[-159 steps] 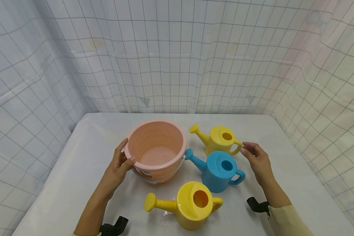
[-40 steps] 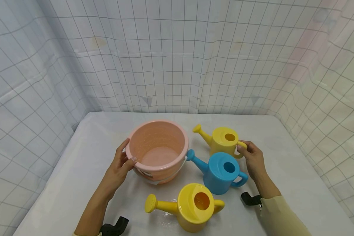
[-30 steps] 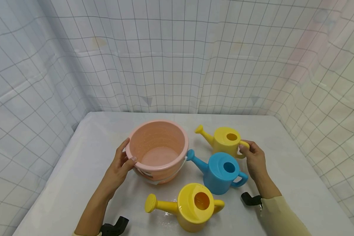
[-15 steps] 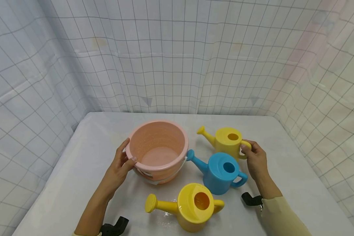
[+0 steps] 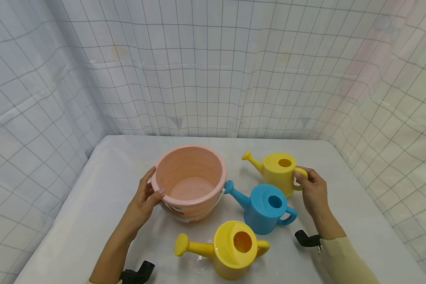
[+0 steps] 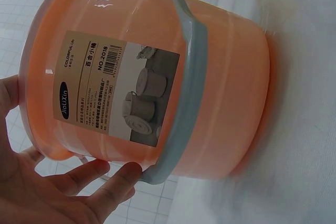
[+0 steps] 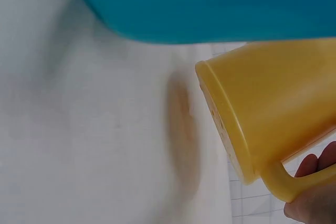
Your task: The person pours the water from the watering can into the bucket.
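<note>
My left hand (image 5: 141, 201) grips the rim of a pink bucket (image 5: 189, 203), thumb over the edge and fingers along the outside. In the left wrist view the bucket's label (image 6: 115, 87) and pale handle (image 6: 189, 98) show. At the right, my right hand (image 5: 313, 193) holds the handle of the far yellow watering can (image 5: 278, 175). In the right wrist view that can's base hangs above the table, with a shadow below it. A blue watering can (image 5: 262, 211) stands just in front, its spout by the bucket. Nearest me stands another yellow watering can (image 5: 230, 252).
A white cover lies over the table (image 5: 110, 169), with wet spots by the near yellow can's spout. Grid-patterned curtains (image 5: 213, 79) close off the back and both sides. A black camera mount sits on each wrist.
My right hand, first beside the far yellow can, has taken its handle and drawn the can to the right, off the table. My left hand and the bucket have stayed in place.
</note>
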Motion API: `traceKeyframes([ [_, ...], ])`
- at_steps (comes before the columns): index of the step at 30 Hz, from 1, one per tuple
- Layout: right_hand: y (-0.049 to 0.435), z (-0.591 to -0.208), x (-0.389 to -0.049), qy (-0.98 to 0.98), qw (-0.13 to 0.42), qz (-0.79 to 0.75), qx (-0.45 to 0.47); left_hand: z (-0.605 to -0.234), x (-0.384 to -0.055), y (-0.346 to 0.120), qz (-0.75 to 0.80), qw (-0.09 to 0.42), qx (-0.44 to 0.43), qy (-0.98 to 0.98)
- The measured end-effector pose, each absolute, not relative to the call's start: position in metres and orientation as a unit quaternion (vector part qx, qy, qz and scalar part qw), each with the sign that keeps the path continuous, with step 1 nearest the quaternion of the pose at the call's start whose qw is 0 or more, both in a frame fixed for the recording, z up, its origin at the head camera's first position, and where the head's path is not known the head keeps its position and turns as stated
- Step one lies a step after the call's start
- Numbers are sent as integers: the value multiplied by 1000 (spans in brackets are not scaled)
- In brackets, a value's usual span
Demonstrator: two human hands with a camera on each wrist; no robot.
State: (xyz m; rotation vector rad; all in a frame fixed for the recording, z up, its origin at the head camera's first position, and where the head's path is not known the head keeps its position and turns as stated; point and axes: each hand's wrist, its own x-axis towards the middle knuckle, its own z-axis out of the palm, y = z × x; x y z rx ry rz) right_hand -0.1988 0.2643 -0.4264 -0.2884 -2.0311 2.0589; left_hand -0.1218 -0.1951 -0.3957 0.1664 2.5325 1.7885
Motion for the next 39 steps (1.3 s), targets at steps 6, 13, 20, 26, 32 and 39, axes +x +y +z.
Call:
traceKeyframes([
  [6, 267, -413, -198, -668, 123, 730, -76, -396, -122, -195, 579, 18, 55, 813],
  [13, 269, -397, -195, -661, 136, 735, -58, -397, -122, -195, 581, 20, 54, 812],
  [20, 271, -384, -193, -651, 134, 746, -47, -396, -122, -195, 580, 23, 54, 812],
  [26, 270, -368, -193, -656, 128, 742, -40, -397, -122, -195, 582, 22, 54, 811],
  [32, 269, -352, -190, -658, 125, 743, -26, -396, -121, -195, 584, 23, 52, 810],
  [39, 267, -337, -187, -668, 120, 734, -14, -396, -121, -194, 584, 23, 52, 810],
])
